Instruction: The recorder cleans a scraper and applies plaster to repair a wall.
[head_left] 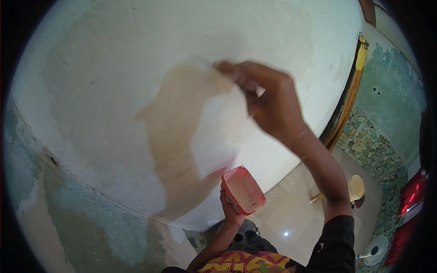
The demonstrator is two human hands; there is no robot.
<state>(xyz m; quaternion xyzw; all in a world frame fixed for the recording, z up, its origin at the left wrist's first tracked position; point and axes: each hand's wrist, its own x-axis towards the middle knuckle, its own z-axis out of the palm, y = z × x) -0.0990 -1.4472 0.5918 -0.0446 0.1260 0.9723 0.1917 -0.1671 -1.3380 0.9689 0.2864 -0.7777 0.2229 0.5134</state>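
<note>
The right hand (268, 102) is raised with the arm stretched up to the white plastered wall (136, 82), fingers pinched around something pale and blurred against the plaster; what it is cannot be told. Lower down, the left hand (230, 207) grips a red tub (243, 190), smeared whitish inside, tilted near the wall.

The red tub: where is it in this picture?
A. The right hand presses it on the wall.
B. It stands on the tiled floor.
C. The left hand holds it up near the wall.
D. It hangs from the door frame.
C: the left hand grips the red tub from below, off the floor, while the right hand is raised to the wall.
</note>
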